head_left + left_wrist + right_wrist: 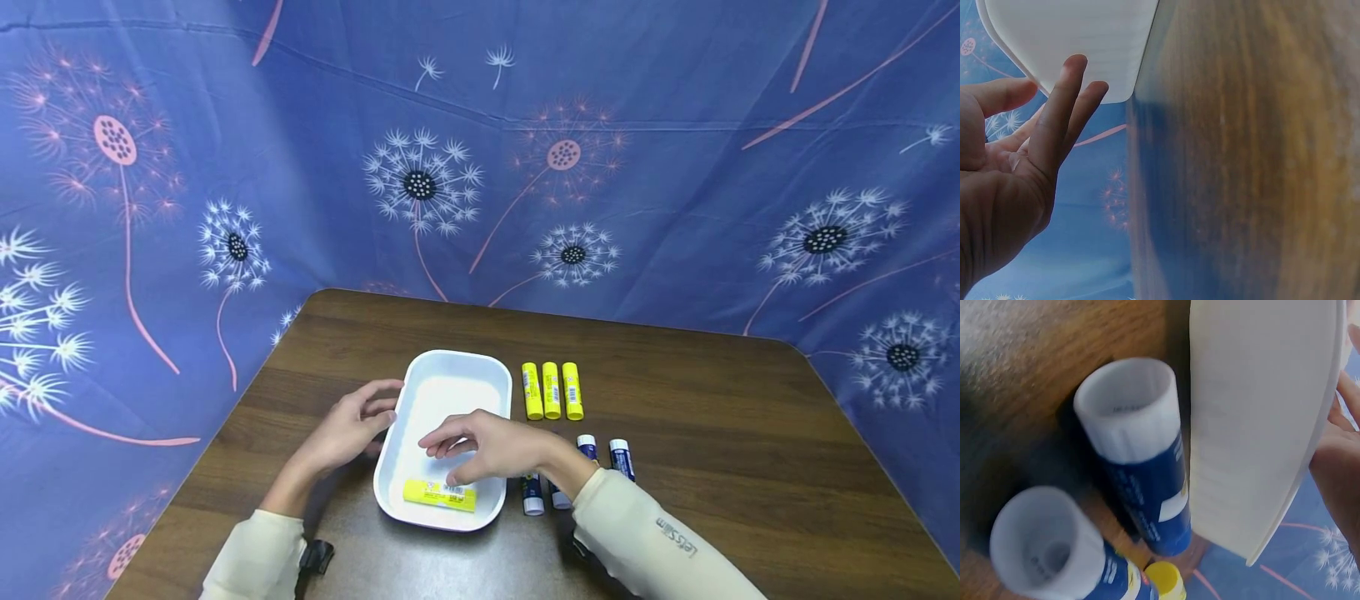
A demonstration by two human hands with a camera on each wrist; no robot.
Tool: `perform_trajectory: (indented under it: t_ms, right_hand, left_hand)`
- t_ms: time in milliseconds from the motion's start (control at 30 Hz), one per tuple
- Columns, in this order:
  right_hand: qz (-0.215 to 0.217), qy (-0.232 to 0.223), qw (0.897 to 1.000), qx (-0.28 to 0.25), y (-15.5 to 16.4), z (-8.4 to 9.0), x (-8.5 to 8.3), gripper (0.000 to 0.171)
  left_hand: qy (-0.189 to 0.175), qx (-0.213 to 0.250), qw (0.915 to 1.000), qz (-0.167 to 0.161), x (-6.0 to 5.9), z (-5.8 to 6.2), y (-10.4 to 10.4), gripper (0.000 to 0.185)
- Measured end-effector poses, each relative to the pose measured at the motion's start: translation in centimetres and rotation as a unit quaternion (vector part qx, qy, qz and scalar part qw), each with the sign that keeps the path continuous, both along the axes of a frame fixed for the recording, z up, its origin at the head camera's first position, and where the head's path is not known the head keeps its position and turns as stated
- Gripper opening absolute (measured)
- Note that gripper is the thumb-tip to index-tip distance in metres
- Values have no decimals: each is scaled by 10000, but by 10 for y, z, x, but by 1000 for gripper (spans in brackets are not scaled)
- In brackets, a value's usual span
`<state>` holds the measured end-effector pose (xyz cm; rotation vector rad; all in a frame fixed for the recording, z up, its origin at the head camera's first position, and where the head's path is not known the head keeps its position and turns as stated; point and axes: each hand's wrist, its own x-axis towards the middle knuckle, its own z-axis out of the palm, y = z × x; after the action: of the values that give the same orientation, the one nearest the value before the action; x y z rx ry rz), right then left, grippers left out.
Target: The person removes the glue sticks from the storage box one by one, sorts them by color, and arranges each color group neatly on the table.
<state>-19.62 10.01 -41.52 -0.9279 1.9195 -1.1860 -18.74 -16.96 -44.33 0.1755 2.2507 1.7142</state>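
A white tray (457, 358) lies at the middle of the brown table (705, 400). One yellow glue stick (440, 495) lies flat at the tray's near end. My right hand (487, 450) hovers just above that stick with relaxed fingers and holds nothing. My left hand (352, 429) rests straight fingers against the tray's left rim. The left wrist view shows those fingers (1063, 106) against the tray's (1085, 37) outer wall. Two blue glue sticks (1138, 456) with white caps stand beside the tray (1254, 425) in the right wrist view.
Three yellow glue sticks (551, 390) lie side by side right of the tray. Several blue glue sticks (621, 458) lie near my right forearm. A blue flowered cloth (480, 150) hangs behind and around the table.
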Motion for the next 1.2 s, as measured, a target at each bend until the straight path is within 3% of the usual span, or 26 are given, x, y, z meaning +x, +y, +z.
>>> perform_trajectory:
  t_ms: [300,667,1200]
  right_hand:
    - [333,4,9983,475,-16,-2,1,49]
    - [46,-225,9959,877,-28,-7,0,44]
    - [-60,178,9916,1280,-45,-19,13,33]
  left_hand:
    - [17,-57,10000,-48,-1,1,0,50]
    - [21,-82,10000,-7,-2,3,0,50]
    - [-31,48,10000,-34,-2,-1,-2,50]
